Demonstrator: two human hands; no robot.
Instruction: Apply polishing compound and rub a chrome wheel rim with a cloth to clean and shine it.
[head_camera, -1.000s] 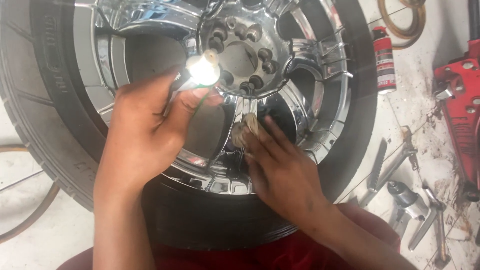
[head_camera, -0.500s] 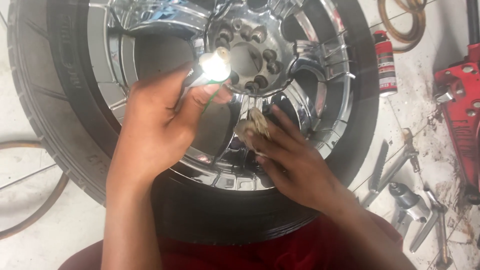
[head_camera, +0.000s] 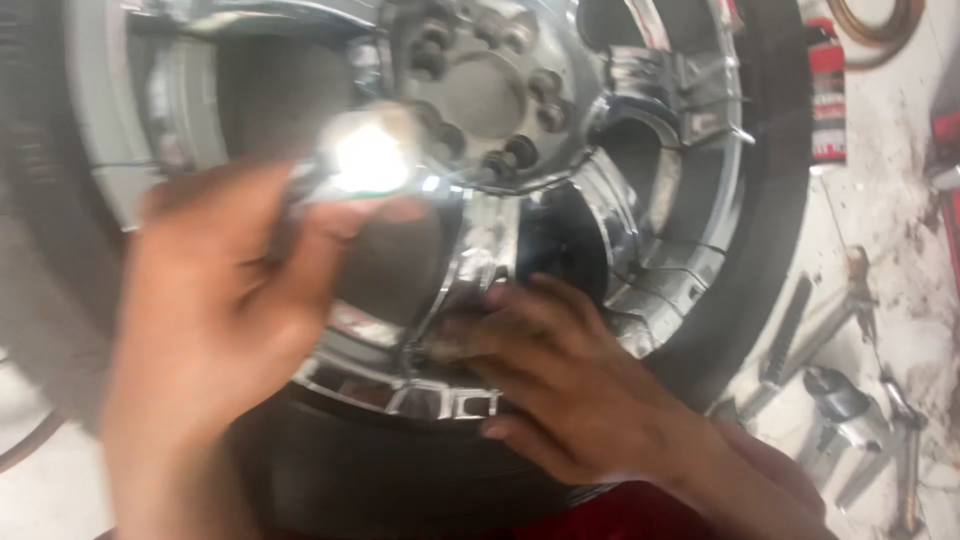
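Your left hand (head_camera: 215, 320), fingers clamped on a lit torch (head_camera: 365, 160) over the rim (head_camera: 640, 180), right hand (head_camera: 570, 385), fingers together, pressed on a spoke (head_camera: 480, 250).

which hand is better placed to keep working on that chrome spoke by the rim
Right. The right hand already rests its fingers on the chrome wheel at the lower spoke, while the left hand is occupied holding the lit flashlight above it.

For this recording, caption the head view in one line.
Left hand holds a small lit torch over a chrome wheel rim; right hand presses its lower spoke.
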